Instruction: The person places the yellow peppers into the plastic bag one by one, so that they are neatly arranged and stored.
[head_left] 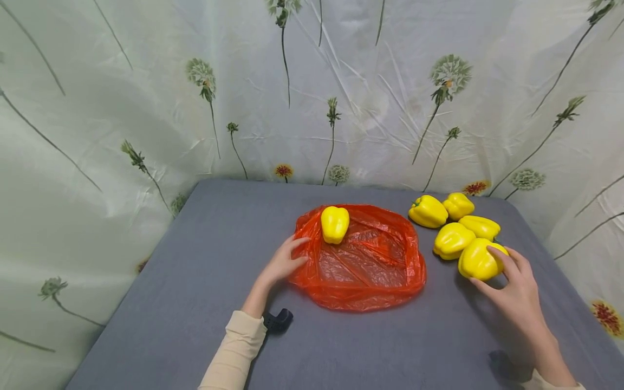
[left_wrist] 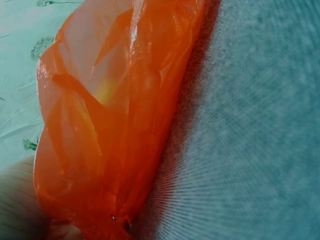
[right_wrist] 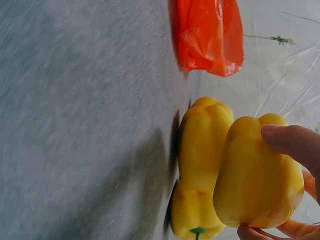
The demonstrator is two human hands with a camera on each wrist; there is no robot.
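The right hand (head_left: 521,292) grips a yellow bell pepper (head_left: 480,260) between thumb and fingers, at the near side of several other yellow peppers (head_left: 453,240). In the right wrist view this pepper (right_wrist: 257,175) is held off the grey surface. An open red plastic bag (head_left: 365,299) lies mid-table, its mouth facing up, with one yellow pepper (head_left: 335,225) at its left inner side. At the bag's left edge, the left hand (head_left: 283,262) pinches the rim. The left wrist view shows the bag's side (left_wrist: 135,125) close up, with part of the hand (left_wrist: 22,200) at lower left.
The grey table (head_left: 195,281) has a patterned curtain (head_left: 312,97) behind it and along both sides. Two more yellow peppers (head_left: 428,211) lie at the back right. A black object (head_left: 279,320) is at the left wrist.
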